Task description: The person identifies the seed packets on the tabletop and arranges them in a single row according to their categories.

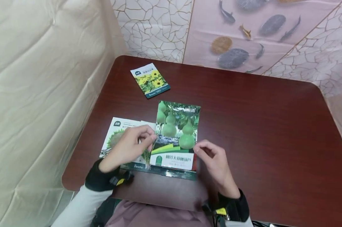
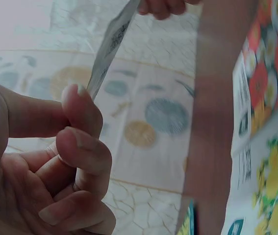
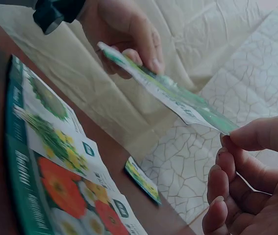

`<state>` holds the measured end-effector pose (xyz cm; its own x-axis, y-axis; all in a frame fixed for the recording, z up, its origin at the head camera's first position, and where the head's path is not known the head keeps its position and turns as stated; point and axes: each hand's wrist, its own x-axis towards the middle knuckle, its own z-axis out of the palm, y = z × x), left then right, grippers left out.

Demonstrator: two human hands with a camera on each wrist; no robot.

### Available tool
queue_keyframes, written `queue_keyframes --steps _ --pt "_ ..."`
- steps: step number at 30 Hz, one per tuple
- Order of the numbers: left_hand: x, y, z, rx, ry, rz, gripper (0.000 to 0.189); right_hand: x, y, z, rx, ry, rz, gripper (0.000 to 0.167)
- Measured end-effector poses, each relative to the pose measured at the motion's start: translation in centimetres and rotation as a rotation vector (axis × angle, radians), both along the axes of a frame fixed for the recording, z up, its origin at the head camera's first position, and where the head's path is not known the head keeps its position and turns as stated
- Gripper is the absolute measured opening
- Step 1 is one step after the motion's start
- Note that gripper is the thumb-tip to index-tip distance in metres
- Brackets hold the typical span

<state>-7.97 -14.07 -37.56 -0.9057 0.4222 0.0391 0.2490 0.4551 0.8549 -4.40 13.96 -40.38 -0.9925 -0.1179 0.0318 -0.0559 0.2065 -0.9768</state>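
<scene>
A green seed packet with gourds pictured on it [image 1: 177, 126] is held up by its two side edges, above the table. My left hand [image 1: 132, 145] pinches its left edge between thumb and forefinger. The right hand [image 1: 214, 160] pinches the opposite edge near the lower corner. Seen nearly edge-on, the packet [image 3: 163, 95] stretches between both hands in the right wrist view. Below it lie several overlapping seed packets: one with a round green head [image 1: 109, 138], one with yellow flowers [image 3: 70, 152], and one with red and white flowers [image 3: 63, 186]. The gourd packet hides much of them in the head view.
Farther back on the dark red table [image 1: 258, 135] lies a packet with yellow daisy-like flowers [image 1: 151, 80]. A cream cloth [image 1: 46, 94] hangs along the left side. Behind the table stands a patterned backdrop [image 1: 244, 37] with fish and lily pads.
</scene>
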Motion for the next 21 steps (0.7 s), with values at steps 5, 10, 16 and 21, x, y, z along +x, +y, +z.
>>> queue_keyframes --steps 5,10,16,21 --pt "2.4 0.3 0.5 0.001 -0.003 -0.005 0.012 2.4 0.3 0.2 -0.021 0.033 -0.005 0.009" --pt "2.6 1.1 0.4 -0.006 -0.017 -0.010 0.015 2.8 0.8 0.2 -0.009 0.039 -0.049 0.006" --pt "1.7 3.2 0.1 -0.020 0.021 -0.071 0.021 2.6 2.4 0.1 0.102 0.034 -0.135 0.007" --pt "0.2 6.8 -0.8 -0.160 0.101 -0.168 0.024 3.0 5.4 -0.3 0.333 -0.024 -0.213 0.010"
